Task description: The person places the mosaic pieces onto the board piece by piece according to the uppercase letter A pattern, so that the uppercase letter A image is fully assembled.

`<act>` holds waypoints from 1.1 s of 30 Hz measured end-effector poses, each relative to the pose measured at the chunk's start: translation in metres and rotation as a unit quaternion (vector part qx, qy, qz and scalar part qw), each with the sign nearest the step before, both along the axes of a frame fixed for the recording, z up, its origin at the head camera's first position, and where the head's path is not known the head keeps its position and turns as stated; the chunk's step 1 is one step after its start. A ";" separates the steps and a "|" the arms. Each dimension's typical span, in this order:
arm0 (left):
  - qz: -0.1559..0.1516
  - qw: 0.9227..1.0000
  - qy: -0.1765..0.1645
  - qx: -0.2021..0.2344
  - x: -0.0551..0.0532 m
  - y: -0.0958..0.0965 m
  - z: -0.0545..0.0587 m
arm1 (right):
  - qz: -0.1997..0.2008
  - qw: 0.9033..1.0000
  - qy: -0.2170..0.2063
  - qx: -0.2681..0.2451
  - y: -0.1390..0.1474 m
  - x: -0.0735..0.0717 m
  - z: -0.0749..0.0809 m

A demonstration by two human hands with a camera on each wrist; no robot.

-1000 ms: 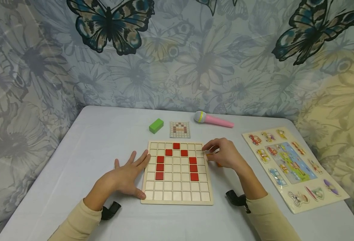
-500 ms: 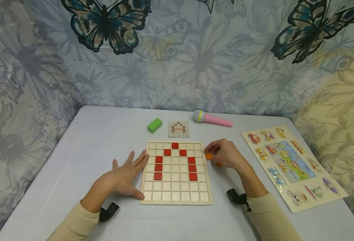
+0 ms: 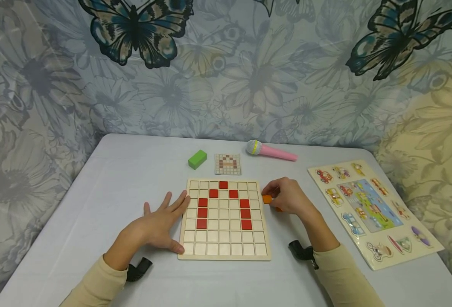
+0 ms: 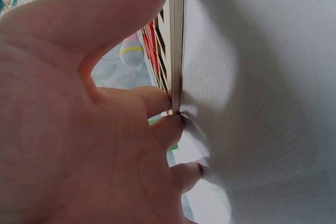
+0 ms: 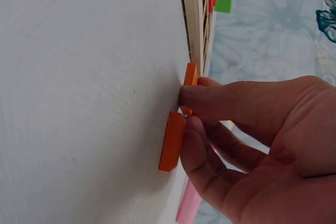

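A wooden grid board [image 3: 226, 251] lies mid-table with several red tiles [image 3: 202, 212] in its cells, forming an arch. My left hand [image 3: 164, 226] is spread at its left side, with fingertips and thumb at the edge; in the left wrist view the fingers [image 4: 163, 129] reach down beside the frame. Just off the board's right edge, my right hand [image 3: 287, 196] pinches an orange tile [image 3: 266, 199] between thumb and fingers. A second orange tile [image 5: 172, 142] is close by the lower fingers in the right wrist view, mostly hidden under the hand from the head.
Behind the board are a green block [image 3: 197, 159], a small pattern card [image 3: 227, 164] and a pink toy microphone [image 3: 275, 152]. A picture puzzle board [image 3: 375, 215] lies at the right. Patterned fabric [image 3: 226, 85] hangs behind the table.
My right hand has drawn slightly right from the board's edge, and more of the pinched orange tile shows. My left hand stays in place at the board.
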State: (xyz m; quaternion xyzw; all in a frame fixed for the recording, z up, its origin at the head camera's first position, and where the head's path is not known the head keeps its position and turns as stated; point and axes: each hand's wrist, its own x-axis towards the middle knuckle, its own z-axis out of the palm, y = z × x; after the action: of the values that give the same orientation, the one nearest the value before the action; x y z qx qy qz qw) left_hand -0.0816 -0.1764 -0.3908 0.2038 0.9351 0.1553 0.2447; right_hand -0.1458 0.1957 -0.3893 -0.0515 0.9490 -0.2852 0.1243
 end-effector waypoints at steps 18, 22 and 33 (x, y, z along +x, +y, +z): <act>-0.002 1.000 0.002 -0.002 -0.001 0.000 0.000 | 0.002 0.999 0.021 -0.026 0.003 0.000 0.008; -0.001 1.000 -0.001 0.000 -0.002 -0.001 0.001 | -0.002 0.999 0.023 -0.030 0.001 0.001 0.008; -0.001 1.000 0.001 -0.001 -0.001 -0.001 0.000 | -0.013 0.998 0.022 -0.057 -0.010 0.007 0.012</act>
State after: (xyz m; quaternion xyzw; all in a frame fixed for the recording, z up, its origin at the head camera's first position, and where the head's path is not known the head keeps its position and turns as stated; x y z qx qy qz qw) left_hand -0.0821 -0.1778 -0.3913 0.2046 0.9355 0.1535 0.2438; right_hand -0.1389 0.1857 -0.3769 -0.0523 0.9344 -0.3388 0.0963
